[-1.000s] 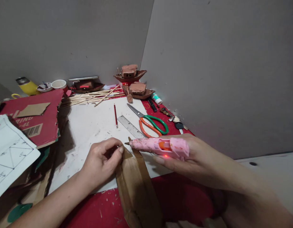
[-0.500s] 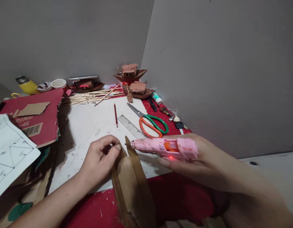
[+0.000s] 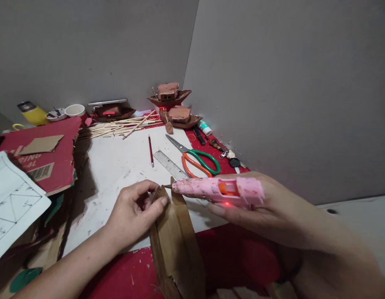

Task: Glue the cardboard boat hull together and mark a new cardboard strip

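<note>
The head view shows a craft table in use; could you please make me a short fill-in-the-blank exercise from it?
1. The left hand holds folded cardboard, while the right hand grips a glue gun coloured ____.
2. A small light on the glue gun glows ____.
3. The scissors have one green handle and one ____ handle.
4. In the picture, the pencil lies to the ____ of the ruler.

Missing words: pink; red; orange; left.

Grey left wall (image 3: 92, 45) and right wall (image 3: 289, 91) meet at far corner. Red tabletop (image 3: 127, 272) near. Pale surface (image 3: 364, 220) with dark round spot (image 3: 332, 211), right. Dim light.
</note>
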A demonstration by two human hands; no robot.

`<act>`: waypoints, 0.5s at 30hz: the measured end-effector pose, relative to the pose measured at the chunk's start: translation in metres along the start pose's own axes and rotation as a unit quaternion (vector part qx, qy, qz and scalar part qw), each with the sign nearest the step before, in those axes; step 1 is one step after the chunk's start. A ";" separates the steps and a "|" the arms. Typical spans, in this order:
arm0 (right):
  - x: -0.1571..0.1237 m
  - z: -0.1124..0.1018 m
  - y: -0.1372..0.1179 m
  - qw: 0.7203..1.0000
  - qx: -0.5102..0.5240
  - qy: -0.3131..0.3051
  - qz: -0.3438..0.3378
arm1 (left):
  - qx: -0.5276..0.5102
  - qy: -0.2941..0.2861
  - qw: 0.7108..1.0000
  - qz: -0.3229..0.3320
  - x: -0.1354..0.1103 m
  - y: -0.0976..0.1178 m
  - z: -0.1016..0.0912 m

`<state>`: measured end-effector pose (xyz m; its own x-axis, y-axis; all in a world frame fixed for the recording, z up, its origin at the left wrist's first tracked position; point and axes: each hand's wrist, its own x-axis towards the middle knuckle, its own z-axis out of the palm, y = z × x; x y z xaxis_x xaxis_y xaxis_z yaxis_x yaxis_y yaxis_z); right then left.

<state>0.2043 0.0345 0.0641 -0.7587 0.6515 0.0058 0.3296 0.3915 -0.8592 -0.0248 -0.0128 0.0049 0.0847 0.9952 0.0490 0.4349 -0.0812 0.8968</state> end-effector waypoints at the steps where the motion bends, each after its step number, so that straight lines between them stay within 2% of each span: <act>1: -0.001 0.000 0.001 1.000 0.012 0.007 -0.005 | 0.000 0.003 1.000 0.003 0.000 -0.001 0.000; 2: -0.001 0.002 0.002 0.999 0.020 0.028 -0.013 | -0.002 0.007 1.000 0.004 0.000 -0.002 0.000; 4: 0.000 0.007 0.007 0.992 0.031 0.118 -0.012 | -0.007 0.010 1.000 0.005 0.000 -0.003 0.001; 7: 0.006 0.020 0.016 0.955 0.065 0.283 0.068 | -0.004 0.013 1.000 0.012 -0.001 -0.004 0.001; 8: 0.010 0.025 0.019 0.946 0.089 0.300 0.078 | -0.001 0.015 1.000 0.022 -0.001 -0.004 0.001; 12: 0.026 0.040 0.021 0.961 0.172 0.213 -0.032 | 0.013 0.024 0.996 0.081 -0.001 -0.005 0.005; 15: 0.034 0.046 0.020 0.965 0.189 0.176 -0.055 | 0.017 0.034 0.994 0.102 -0.003 -0.005 0.008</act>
<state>0.1598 0.0347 0.0238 -0.5185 0.8255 0.2230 -0.0197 0.2492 -0.9682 -0.0200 -0.0154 -0.0030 0.1139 0.9589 0.2599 0.4453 -0.2832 0.8494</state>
